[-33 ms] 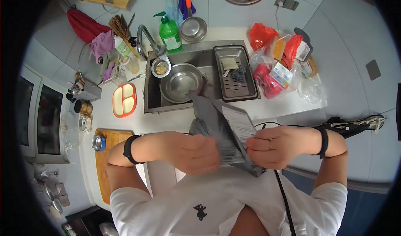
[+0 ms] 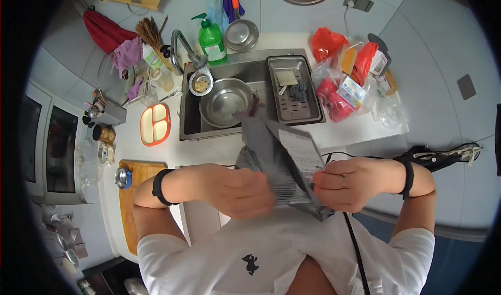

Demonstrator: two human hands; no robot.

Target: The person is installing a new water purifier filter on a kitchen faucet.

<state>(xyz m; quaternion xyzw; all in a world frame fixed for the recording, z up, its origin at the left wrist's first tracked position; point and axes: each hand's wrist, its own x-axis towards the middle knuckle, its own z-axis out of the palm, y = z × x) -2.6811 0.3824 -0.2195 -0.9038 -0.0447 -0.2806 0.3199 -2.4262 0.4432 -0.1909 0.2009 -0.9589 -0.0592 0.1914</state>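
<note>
A grey plastic mailing bag [image 2: 259, 138] with a white printed label [image 2: 301, 149] is held up in front of my chest, between me and the sink. My left hand [image 2: 241, 190] is closed on its left side, slightly blurred. On the right, my right hand [image 2: 344, 184] pinches the edge beside the label. A dark gap runs down the bag between the two hands. What is inside the bag is hidden.
Behind the bag lies a steel sink [image 2: 250, 65] with a metal bowl [image 2: 224, 104] and a drain tray [image 2: 295, 120]. Plastic bags [image 2: 334, 97] of goods are at right. A divided plate [image 2: 155, 125] and cutting board [image 2: 127, 211] are at left.
My right hand has shifted slightly to the right with the bag's edge. The gap in the bag looks a little wider, and the label has tilted more into view.
</note>
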